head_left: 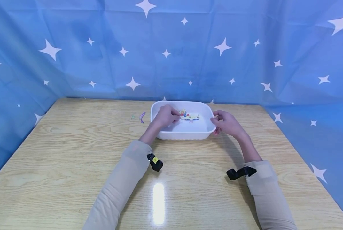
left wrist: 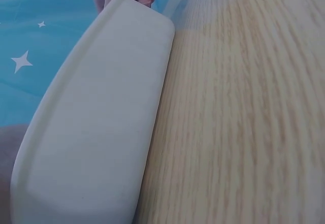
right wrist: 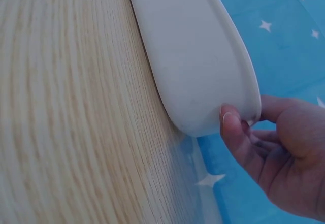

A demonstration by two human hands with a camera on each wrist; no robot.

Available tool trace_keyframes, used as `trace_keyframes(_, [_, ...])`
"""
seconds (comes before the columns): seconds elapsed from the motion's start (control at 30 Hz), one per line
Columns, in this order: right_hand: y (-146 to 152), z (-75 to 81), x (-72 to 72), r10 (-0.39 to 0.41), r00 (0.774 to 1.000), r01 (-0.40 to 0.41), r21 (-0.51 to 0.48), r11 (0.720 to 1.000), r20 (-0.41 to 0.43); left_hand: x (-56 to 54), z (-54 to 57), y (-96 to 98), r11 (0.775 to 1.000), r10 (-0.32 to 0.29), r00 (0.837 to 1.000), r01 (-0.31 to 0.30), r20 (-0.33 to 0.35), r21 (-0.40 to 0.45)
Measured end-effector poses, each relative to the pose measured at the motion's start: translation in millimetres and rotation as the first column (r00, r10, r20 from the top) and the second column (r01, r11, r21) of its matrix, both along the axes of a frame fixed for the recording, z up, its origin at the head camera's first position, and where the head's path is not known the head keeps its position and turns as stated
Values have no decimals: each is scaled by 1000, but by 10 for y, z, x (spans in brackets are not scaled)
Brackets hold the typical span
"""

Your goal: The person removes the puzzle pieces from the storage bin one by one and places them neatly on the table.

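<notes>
A white plastic basin (head_left: 185, 135) stands on the table near its back edge. Inside it lie small colourful pieces (head_left: 190, 117), partly yellow, red and blue, too small to name. My left hand (head_left: 166, 115) reaches over the basin's left side, fingers bent and fingertips right at these pieces; I cannot tell whether it pinches one. In the left wrist view the basin wall (left wrist: 96, 107) hides that hand's fingers. At the right end my right hand (head_left: 225, 122) grips the basin's rim, its thumb and fingers on either side of the wall, as the right wrist view shows.
Left of the basin, a thin purple piece (head_left: 142, 117) and a small faint green piece (head_left: 133, 117) lie on the wooden table (head_left: 73, 153). A blue curtain with white stars (head_left: 165, 64) hangs behind the table and along its sides.
</notes>
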State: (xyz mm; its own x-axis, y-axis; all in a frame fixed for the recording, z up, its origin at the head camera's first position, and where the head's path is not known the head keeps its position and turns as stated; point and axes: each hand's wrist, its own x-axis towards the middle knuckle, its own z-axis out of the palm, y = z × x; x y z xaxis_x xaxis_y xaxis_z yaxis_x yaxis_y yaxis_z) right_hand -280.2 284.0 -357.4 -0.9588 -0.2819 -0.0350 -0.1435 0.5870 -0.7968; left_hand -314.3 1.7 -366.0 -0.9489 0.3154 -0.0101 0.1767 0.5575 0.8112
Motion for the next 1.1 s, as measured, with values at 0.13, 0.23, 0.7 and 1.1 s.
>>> trace_keyframes(0.13, [2, 3, 3, -1, 1000, 1, -1, 1000, 1, 8, 11, 5, 1000, -6, 999, 5, -34, -15])
trace_keyframes(0.23, [0, 4, 2, 0, 1000, 0, -3, 1000, 2, 10, 15, 4, 1000, -14, 997, 12, -77, -27])
trace_keyframes(0.7, [6, -27, -14, 1, 1000, -1, 3, 1000, -7, 67, 53, -44, 1000, -26, 984, 29, -176, 12])
trace_keyframes(1.1, [10, -15, 2, 5, 1000, -4, 5, 1000, -10, 135, 148, -151, 994, 61, 974, -40, -218, 100])
